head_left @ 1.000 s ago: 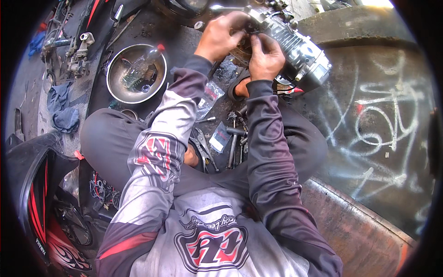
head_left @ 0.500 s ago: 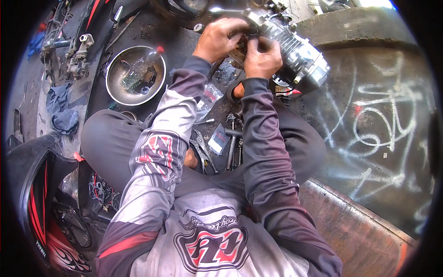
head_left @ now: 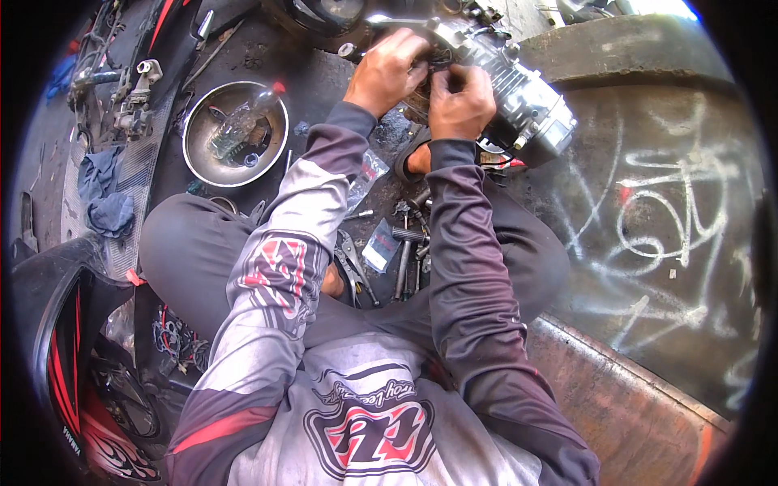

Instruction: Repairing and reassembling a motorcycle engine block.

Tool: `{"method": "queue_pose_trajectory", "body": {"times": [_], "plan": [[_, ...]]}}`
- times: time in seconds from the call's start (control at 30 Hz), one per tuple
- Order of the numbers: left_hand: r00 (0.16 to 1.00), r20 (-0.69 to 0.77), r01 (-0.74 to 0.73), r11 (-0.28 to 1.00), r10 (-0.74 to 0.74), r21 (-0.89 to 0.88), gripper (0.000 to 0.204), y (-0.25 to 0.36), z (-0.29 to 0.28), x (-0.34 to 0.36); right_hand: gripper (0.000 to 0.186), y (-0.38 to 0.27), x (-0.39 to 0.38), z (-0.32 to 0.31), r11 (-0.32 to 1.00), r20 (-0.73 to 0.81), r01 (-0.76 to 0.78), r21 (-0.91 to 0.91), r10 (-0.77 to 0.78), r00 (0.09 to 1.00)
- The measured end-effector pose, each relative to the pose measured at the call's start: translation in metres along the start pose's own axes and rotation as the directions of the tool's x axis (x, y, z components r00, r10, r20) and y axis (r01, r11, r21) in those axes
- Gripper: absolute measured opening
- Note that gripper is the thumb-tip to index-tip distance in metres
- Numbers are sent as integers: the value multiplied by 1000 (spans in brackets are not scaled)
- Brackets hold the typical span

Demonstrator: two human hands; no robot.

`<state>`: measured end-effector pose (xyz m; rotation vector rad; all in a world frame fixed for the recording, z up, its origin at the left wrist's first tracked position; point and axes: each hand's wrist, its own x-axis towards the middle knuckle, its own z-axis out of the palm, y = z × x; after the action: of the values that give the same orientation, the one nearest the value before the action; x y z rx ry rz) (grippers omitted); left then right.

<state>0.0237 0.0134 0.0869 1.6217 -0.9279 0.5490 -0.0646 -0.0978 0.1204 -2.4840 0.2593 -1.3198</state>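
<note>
A silver motorcycle engine [head_left: 510, 89] with cooling fins lies at the top, tilted diagonally. My left hand [head_left: 387, 71] is at its near left side, fingers curled against a shadowed part. My right hand [head_left: 462, 105] is beside it on the engine, thumb and forefinger pinched low on the housing. What either hand grips is too dark and covered to make out. Below them, between my crossed legs, lie locking pliers [head_left: 356, 267], a T-handle tool [head_left: 409, 235] and small plastic packets [head_left: 379, 243].
A metal bowl [head_left: 193, 146] holding a plastic bottle and small parts sits to the left. Beyond it are a frame assembly [head_left: 134, 97], a blue rag [head_left: 105, 206] and black-red body panels [head_left: 61, 356]. A concrete ledge [head_left: 632, 49] and spray-painted metal plate [head_left: 592, 202] are at the right.
Both hands stay at the engine with slight finger movement. My left hand has shifted a little to the right, and the whole view has moved slightly.
</note>
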Motion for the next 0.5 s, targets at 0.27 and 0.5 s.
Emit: {"method": "queue_pose_trajectory", "body": {"times": [0.27, 0.5], "plan": [[987, -124, 105, 994, -99, 35, 29, 4, 14, -9, 21, -9, -2, 9, 955, -14, -262, 137, 266, 964], [994, -106, 31, 999, -33, -20, 25, -2, 5, -2, 20, -2, -4, 7, 984, -51, -169, 61, 172, 984]]}}
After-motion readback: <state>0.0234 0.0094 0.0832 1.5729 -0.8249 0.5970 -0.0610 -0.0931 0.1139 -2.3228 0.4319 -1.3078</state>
